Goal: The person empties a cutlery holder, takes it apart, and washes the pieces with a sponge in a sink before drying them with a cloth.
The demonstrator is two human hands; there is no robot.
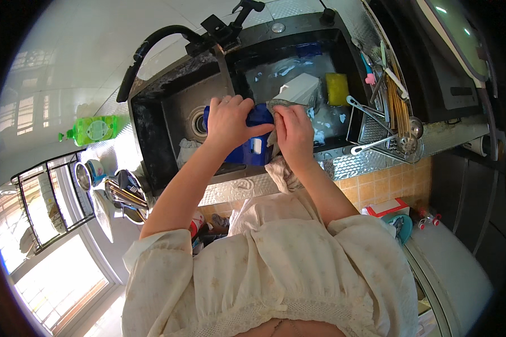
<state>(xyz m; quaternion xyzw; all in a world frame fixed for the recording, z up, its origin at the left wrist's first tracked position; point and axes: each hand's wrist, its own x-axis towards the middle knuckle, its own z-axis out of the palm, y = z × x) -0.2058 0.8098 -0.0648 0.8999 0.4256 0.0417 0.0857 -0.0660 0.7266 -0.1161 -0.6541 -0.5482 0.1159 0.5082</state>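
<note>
My left hand point(232, 122) grips a blue plastic container point(246, 155) over the divider of a dark double sink point(149, 139). Pinched in my right hand point(293, 128) is a grey cloth point(274, 110), pressed against the container's right end. Behind my right hand, a white box-shaped piece point(301, 89) sits in the water of the right basin, with a yellow-green sponge point(337, 89) to its right. A crumpled beige cloth point(283, 173) lies on the sink's front edge below my right wrist. Another pale cloth point(188, 151) rests in the left basin near the drain.
A black faucet point(145, 46) arches over the left basin. On the left stand a green soap bottle point(96, 129), a utensil holder point(128, 196) and a black wire rack point(50, 202). Skewers point(393, 101), ladles and a metal grater point(373, 134) lie along the right edge.
</note>
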